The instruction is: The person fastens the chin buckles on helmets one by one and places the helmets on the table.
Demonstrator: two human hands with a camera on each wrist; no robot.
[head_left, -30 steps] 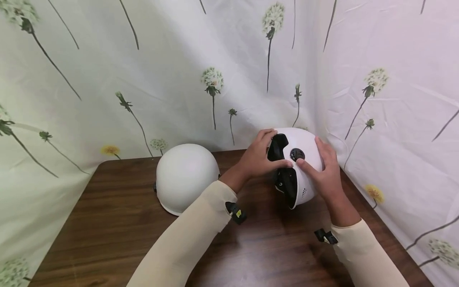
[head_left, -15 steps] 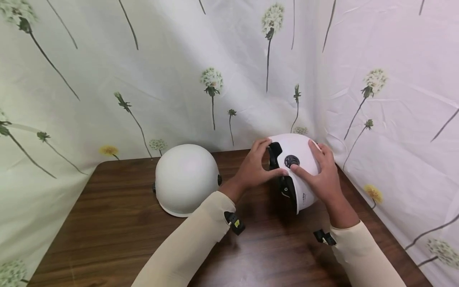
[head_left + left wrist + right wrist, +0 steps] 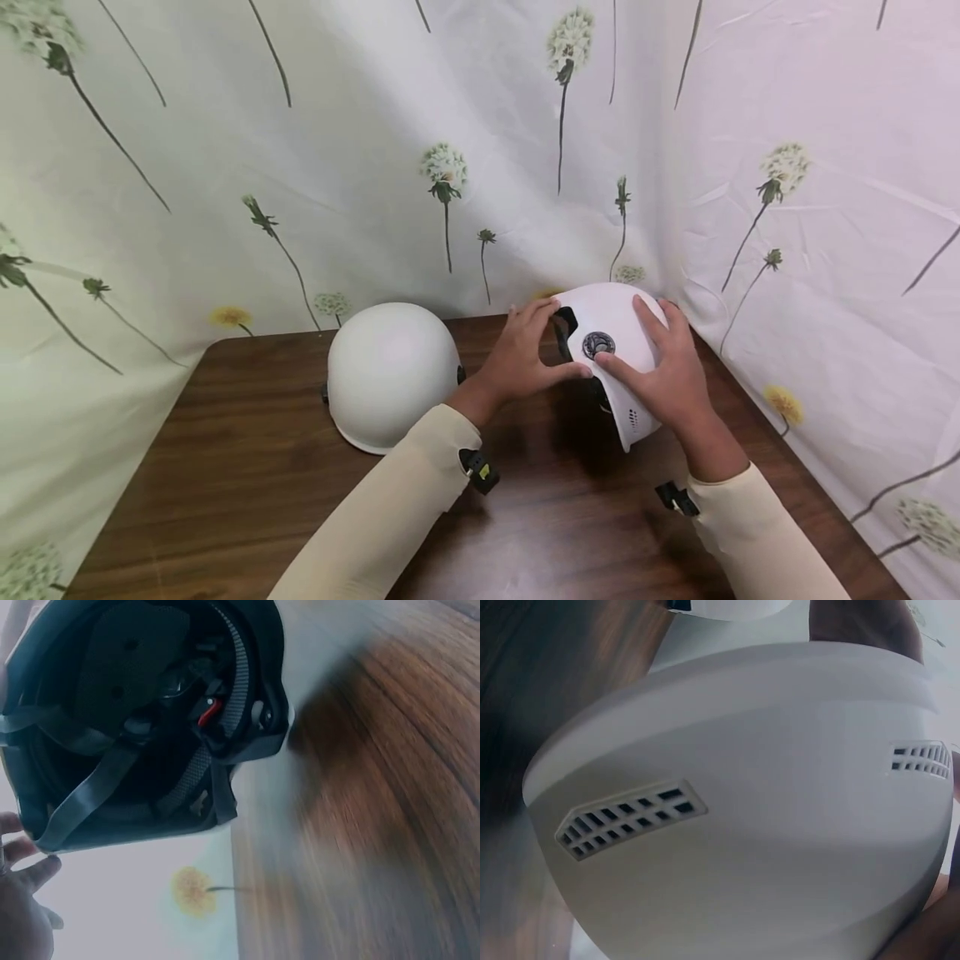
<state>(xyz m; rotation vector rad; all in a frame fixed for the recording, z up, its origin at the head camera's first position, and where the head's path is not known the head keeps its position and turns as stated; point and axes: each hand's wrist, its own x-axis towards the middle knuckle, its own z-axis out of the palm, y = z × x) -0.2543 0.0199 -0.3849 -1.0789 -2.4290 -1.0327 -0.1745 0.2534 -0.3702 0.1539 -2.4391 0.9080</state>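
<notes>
Above the right side of the table, both hands hold a white helmet (image 3: pixel 626 312) tilted, with its opening toward the left. My left hand (image 3: pixel 517 354) grips the rim by its dark edge, thumb on the near side. My right hand (image 3: pixel 670 367) holds the shell from the right, its thumb beside a round black disc (image 3: pixel 598 344). In the left wrist view the black inner lining (image 3: pixel 135 652), grey straps (image 3: pixel 90 795) and a red buckle part (image 3: pixel 210 711) show. The right wrist view shows slotted vents (image 3: pixel 630 819) in the white shell.
A second white helmet (image 3: pixel 390 367) stands dome up on the left of the brown wooden table (image 3: pixel 247 467), close to the left forearm. White cloth (image 3: pixel 360 167) printed with dandelions hangs behind and to the right.
The held helmet has turned so its opening shows less and its round disc has shifted left and down. Both hands have moved slightly left and down with it. The other helmet stays put.
</notes>
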